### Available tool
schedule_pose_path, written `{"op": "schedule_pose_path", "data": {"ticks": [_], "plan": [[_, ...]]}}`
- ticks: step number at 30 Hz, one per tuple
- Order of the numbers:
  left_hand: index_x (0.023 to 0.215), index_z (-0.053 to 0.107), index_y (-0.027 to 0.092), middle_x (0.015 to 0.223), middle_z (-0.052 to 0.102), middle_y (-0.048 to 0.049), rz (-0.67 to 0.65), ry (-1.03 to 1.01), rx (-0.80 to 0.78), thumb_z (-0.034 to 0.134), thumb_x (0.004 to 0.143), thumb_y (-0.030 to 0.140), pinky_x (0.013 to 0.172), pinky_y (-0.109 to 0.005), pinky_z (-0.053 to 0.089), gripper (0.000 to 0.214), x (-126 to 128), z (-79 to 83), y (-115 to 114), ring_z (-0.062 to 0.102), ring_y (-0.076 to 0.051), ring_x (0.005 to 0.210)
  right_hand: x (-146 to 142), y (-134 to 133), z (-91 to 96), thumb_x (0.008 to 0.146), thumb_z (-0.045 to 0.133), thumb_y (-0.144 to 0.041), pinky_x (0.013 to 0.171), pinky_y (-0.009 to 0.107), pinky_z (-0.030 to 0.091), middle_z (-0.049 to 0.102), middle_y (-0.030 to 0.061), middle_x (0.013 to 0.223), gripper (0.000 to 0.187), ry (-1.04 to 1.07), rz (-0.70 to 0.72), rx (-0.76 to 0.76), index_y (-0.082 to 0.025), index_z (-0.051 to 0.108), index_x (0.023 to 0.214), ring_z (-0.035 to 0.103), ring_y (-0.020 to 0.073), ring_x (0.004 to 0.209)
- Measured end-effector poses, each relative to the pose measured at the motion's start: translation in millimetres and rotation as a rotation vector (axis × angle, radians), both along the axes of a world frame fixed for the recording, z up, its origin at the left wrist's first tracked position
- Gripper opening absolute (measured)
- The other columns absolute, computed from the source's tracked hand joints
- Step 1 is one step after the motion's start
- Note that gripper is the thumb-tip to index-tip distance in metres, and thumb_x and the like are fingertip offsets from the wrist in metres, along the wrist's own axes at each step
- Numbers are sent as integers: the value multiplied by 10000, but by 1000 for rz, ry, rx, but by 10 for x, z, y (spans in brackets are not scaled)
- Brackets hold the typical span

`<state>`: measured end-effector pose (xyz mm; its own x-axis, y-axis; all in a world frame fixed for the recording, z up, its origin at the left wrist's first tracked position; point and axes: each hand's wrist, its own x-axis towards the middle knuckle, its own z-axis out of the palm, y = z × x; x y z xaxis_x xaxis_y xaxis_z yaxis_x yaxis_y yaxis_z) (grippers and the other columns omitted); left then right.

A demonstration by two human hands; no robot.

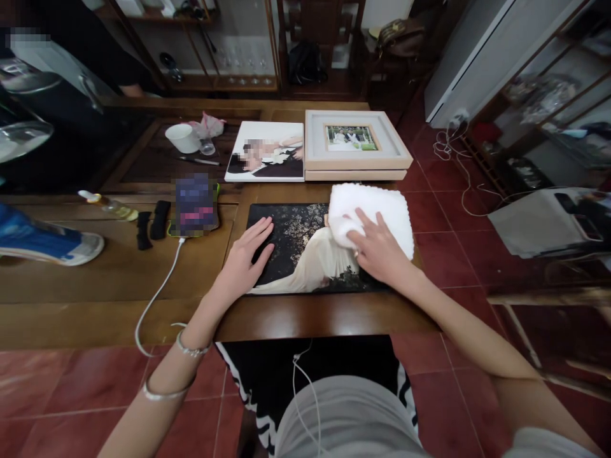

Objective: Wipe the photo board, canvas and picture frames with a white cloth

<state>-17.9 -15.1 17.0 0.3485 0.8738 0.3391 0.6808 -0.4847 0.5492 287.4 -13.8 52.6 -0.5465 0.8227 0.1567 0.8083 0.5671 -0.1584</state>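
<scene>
A dark photo panel (291, 254) with a pale, flowing gown on it lies flat at the table's front edge. My left hand (245, 254) rests on the panel's left side, fingers stretched out, holding nothing. Over the panel's upper right part lies a fluffy white cloth (377, 203), hiding some of the picture. My right hand (379, 251) presses down into this cloth with bent fingers, and the cloth is bunched around the fingertips.
Behind the panel are a white-edged photo print (267, 172) and stacked wooden picture frames (391, 159). To the left sit a phone-like device (195, 203) with a white cable, a dropper bottle (112, 207), a blue shoe (48, 235) and a white cup (184, 138). A person's hand (131, 91) shows at the back left.
</scene>
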Motion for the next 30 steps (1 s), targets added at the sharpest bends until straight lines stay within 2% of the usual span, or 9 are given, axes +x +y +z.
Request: {"op": "schedule_pose_path", "data": {"ticks": [5,8,11,15,19,22,24,26,30], "plan": [[1388,513,176,1466,498,-123,7,11,-4,409,1006,366,1154,-526,339,439,14,18,-10,411,-269,1399,-124,-773,125,686,559,-20,1124,694,252,484,146,1473,363,18,198,-74,-196,668,984,294,389,1433],[1390,511,177,1469,494,-123,2,11,-6,405,1006,368,1154,-526,340,441,18,31,-14,401,-270,1405,-137,-979,192,663,572,-40,1165,641,224,489,106,1477,352,73,301,-157,-214,676,952,300,345,1439],[1390,512,165,1472,489,-132,-11,16,-6,411,1005,361,1157,-515,340,443,13,36,-9,397,-267,1408,-107,-859,174,671,550,-42,1186,595,215,495,101,1473,329,121,326,-175,-203,666,933,317,297,1439],[1400,502,177,1477,484,-126,-29,15,0,412,1006,359,1153,-528,341,444,-4,22,5,401,-273,1405,-24,-336,67,730,528,-60,1166,603,255,507,181,1445,299,131,233,-76,-168,647,982,365,298,1416],[1400,502,180,1479,482,-122,-25,13,-2,407,1007,362,1152,-536,338,443,-11,2,7,399,-267,1407,42,225,-2,795,520,-90,1147,598,300,589,192,1351,272,103,112,6,-172,624,1033,415,304,1387],[1393,509,175,1472,489,-126,-14,7,-4,410,1006,360,1151,-533,342,440,-4,2,4,404,-264,1404,55,434,-34,808,530,-94,1137,600,309,591,202,1343,270,72,70,45,-163,624,1051,409,323,1389],[1393,509,172,1470,492,-128,-13,2,-2,413,1005,357,1152,-530,342,440,1,6,3,407,-265,1402,50,428,-56,803,543,-97,1135,644,274,544,201,1401,268,45,86,61,-159,635,1047,364,353,1410],[1391,510,162,1467,493,-134,-13,3,2,414,1005,350,1156,-519,340,439,6,9,2,408,-264,1401,39,312,-71,792,550,-93,1130,689,229,500,185,1450,272,20,125,67,-163,651,1035,320,378,1426],[1380,516,134,1462,496,-148,-9,14,13,415,1005,333,1164,-497,335,437,12,10,-5,402,-260,1405,-3,-138,-53,764,570,-78,1119,716,212,473,185,1471,247,23,228,51,-160,686,966,293,399,1429]]}}
